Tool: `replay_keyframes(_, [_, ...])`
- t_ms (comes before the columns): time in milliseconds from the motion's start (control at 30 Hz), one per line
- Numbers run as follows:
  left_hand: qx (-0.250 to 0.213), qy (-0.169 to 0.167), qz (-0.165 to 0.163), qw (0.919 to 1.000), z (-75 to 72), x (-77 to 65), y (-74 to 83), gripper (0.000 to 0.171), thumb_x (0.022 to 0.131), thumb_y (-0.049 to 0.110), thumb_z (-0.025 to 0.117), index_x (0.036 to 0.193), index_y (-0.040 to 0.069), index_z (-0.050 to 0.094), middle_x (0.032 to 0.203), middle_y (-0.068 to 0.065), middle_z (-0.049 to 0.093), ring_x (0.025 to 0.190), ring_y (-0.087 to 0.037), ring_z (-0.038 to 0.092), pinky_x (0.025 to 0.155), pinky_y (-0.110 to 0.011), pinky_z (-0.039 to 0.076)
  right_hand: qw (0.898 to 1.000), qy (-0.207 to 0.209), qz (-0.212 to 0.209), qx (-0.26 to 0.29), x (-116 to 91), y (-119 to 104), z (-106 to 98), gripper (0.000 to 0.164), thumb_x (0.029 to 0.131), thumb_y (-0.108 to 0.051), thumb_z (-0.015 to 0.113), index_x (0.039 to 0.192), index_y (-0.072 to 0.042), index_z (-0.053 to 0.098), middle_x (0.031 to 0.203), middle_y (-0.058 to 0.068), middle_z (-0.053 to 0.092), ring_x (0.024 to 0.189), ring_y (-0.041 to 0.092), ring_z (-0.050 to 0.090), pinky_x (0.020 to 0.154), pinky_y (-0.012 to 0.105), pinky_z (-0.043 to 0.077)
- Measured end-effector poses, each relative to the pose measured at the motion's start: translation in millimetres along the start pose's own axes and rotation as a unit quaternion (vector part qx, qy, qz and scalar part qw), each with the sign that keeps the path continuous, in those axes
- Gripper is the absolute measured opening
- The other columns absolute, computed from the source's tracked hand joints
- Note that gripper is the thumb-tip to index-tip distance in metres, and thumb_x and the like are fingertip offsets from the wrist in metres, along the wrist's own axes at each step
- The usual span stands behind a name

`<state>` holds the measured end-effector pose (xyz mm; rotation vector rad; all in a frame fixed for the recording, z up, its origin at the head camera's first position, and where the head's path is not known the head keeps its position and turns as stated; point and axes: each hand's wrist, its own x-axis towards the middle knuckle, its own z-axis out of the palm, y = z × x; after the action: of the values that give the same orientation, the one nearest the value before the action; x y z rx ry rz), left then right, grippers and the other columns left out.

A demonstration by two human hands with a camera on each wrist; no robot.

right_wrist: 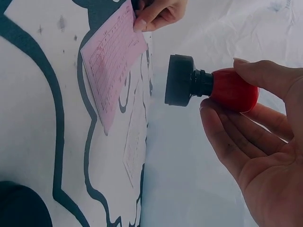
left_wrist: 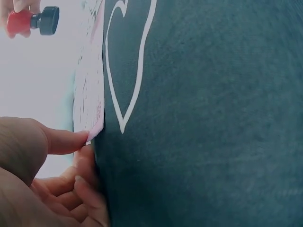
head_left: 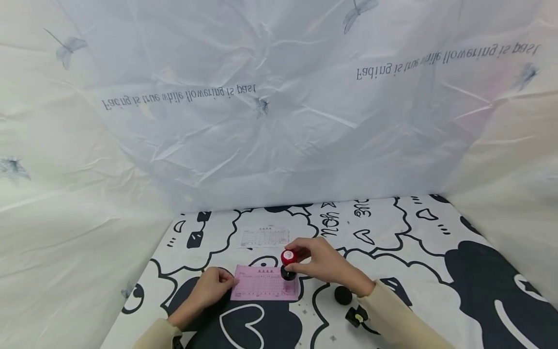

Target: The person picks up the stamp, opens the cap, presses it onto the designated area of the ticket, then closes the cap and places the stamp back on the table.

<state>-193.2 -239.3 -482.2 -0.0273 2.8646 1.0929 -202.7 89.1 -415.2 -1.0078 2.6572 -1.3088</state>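
I am holding the stamp (right_wrist: 234,91) in the right hand (head_left: 321,259), thumb on one side of its red handle and fingers on the other, a narrow grip. Its black base is hanging over the right part of the pink slip (head_left: 259,287), and from the right wrist I am seeing it clear of the paper. The slip is lying on the patterned cloth (head_left: 429,293), and the left hand (head_left: 211,287) is pinching its left corner between thumb and finger, that corner curling up slightly.

What is worrying me is the hold being at one corner only: if the base were landing while sliding, I judge that the slip's free right end could be pivoting and the print smearing. A tilted handle could be inking one edge only. The stamp is also hiding part of the slip from the head view, so I could be misplacing it; I cannot tell whether the darker patch below it is ink or shadow. Pulling on the pinched corner could be creasing it.

The white slip (head_left: 264,237) is lying farther off, beyond the pink one. The black disc (head_left: 343,295) is resting near the right forearm, where a low sweep could be knocking it.
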Motion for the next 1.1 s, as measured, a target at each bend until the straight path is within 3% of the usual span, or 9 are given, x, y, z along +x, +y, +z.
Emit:
replay_keyframes(267, [-0.012, -0.016, 0.003, 0.9998, -5.2, 1.4, -0.3, 0.013, 0.095, 0.011, 0.071, 0.083, 0.008, 0.076, 0.066, 0.003, 0.056, 0.059, -0.012, 0.049, 0.051, -0.022, 0.034, 1.000, 0.005, 0.007, -0.007, -0.4, 2.0, -0.9, 0.037, 0.091, -0.028, 0.084, 0.122, -0.012, 0.074, 0.104, -0.005, 0.078, 0.095, 0.006, 0.073, 0.088, 0.026, 0.062])
replay_keyframes(567, [-0.043, 0.007, 0.000, 0.9990, -7.4, 0.5, -1.4, 0.010, 0.091, 0.014, 0.079, 0.085, 0.008, 0.076, 0.069, 0.000, 0.068, 0.062, -0.012, 0.058, 0.053, -0.023, 0.043, 1.000, 0.011, 0.002, -0.001, 1.6, 3.2, -2.6, 0.034, 0.092, -0.029, 0.083, 0.121, -0.013, 0.074, 0.104, -0.005, 0.078, 0.095, 0.007, 0.073, 0.087, 0.030, 0.063])
replay_keyframes(800, [-0.056, 0.023, -0.002, 0.9982, -3.8, 2.4, -3.0, 0.009, 0.092, 0.014, 0.079, 0.086, 0.009, 0.077, 0.068, 0.002, 0.068, 0.062, -0.013, 0.059, 0.054, -0.023, 0.045, 1.000, 0.009, -0.002, -0.002, 1.9, 5.4, -4.2, 0.034, 0.092, -0.028, 0.083, 0.121, -0.014, 0.074, 0.104, -0.006, 0.078, 0.094, 0.006, 0.073, 0.087, 0.028, 0.063])
replay_keyframes(1100, [-0.057, -0.002, -0.001, 0.9984, -7.1, 1.1, 0.1, 0.003, 0.093, 0.007, 0.076, 0.093, 0.004, 0.076, 0.072, -0.001, 0.069, 0.065, -0.013, 0.060, 0.055, -0.023, 0.046, 1.000, 0.008, 0.000, 0.003, -0.8, 5.9, -4.2, 0.033, 0.092, -0.028, 0.082, 0.121, -0.014, 0.074, 0.106, -0.005, 0.078, 0.094, 0.005, 0.072, 0.086, 0.029, 0.063])
